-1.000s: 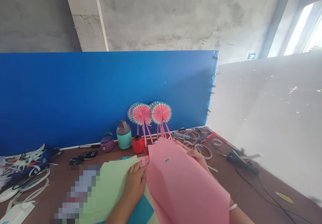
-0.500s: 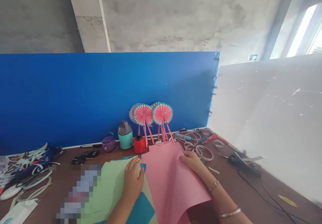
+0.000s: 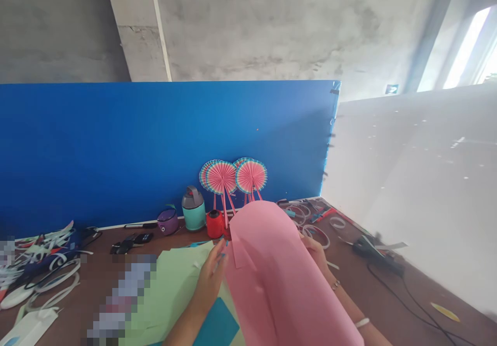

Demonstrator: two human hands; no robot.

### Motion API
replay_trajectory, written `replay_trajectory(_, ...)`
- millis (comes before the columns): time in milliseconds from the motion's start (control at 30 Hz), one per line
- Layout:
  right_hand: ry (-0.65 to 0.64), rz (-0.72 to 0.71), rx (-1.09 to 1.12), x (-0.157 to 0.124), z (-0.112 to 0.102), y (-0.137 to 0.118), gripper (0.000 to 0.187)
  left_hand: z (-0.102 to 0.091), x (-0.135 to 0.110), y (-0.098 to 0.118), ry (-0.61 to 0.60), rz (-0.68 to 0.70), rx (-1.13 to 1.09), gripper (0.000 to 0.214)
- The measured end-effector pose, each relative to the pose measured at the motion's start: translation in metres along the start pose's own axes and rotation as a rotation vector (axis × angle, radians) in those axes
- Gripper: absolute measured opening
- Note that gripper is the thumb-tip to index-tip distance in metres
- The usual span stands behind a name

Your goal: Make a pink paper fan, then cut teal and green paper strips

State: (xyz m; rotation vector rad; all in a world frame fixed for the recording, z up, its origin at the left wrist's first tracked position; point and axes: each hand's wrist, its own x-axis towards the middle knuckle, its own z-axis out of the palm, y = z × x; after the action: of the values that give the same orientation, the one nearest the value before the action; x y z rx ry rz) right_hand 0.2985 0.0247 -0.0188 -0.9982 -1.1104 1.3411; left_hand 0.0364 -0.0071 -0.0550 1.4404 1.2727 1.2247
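Along the back, a blue board (image 3: 116,149) standing upright, meeting a white board (image 3: 419,180) at the right corner. Above both, bare concrete wall (image 3: 272,25).

Leaning on the blue board: a cluster of pink pleated paper fans (image 3: 233,176) with teal rims, sticks down on the brown counter (image 3: 388,294). Just left of them, a red spool (image 3: 214,224), then a teal bottle (image 3: 193,212) with a grey lid, then a small purple container (image 3: 167,221).

Further left, black gadgets (image 3: 132,241) and a heap of white strips (image 3: 42,255).

To the right, clear tape rings (image 3: 320,234), a black glue gun (image 3: 368,250) with its cable (image 3: 415,310), and 1 yellow scrap (image 3: 442,311).
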Motion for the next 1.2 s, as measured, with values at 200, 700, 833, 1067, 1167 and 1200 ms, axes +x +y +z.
replay_trajectory(200,-0.005,0.003,-0.033,-0.001,-0.005,0.002,0.023,0.006,-0.013,0.016,-0.243,-0.07,-0.309,0.067)
replay_trajectory(700,-0.278,0.086,-0.076,0.02,0.008,0.025,0.03,-0.029,0.007,0.016,-0.031,-0.166,-0.126,0.044)
replay_trajectory(833,-0.213,0.071,-0.046,0.021,0.01,0.025,0.031,-0.029,0.007,0.015,-0.064,-0.157,-0.244,0.043)
replay_trajectory(1067,-0.16,0.137,0.005,0.025,0.006,0.034,0.02,-0.032,0.01,0.008,0.007,-0.217,-0.441,0.02)
replay_trajectory(1167,-0.15,0.112,-0.029,0.026,0.006,0.038,0.012,-0.035,0.012,0.007,0.029,-0.226,-0.461,0.012)
replay_trajectory(1200,-0.148,0.081,-0.056,0.026,0.006,0.039,0.011,-0.036,0.012,0.007,0.026,-0.222,-0.471,0.013)
